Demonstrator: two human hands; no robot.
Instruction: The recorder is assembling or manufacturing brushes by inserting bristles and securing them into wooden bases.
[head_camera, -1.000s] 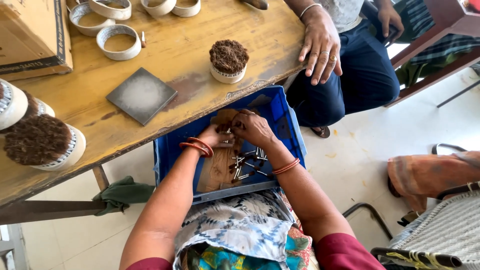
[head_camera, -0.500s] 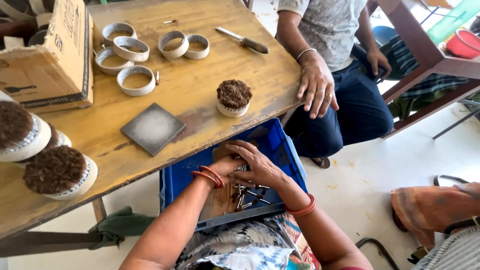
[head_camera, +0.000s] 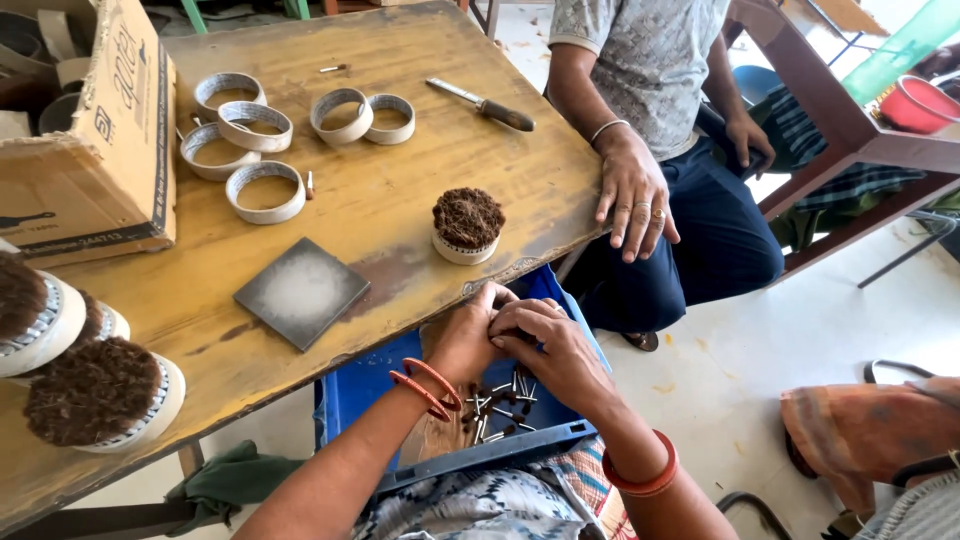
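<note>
Below the worktop's near edge, left hand (head_camera: 465, 340) and right hand (head_camera: 550, 345) pinch something unseen together over a blue crate (head_camera: 350, 385), where fumbling fingers could drop it among loose nails (head_camera: 500, 405).

Wooden table (head_camera: 400, 215) filling the upper left. At ten o'clock, a cardboard box (head_camera: 95, 160); just right of it, six white rings (head_camera: 265, 192) in a loose cluster. Toward twelve, a knife (head_camera: 482, 104) lying flat. Near centre, a grey square tile (head_camera: 301, 292) and a small fibre-filled ring (head_camera: 467, 224). At eight o'clock, larger fibre-filled rings (head_camera: 100, 395). At two o'clock, a red bowl (head_camera: 918, 103).
</note>
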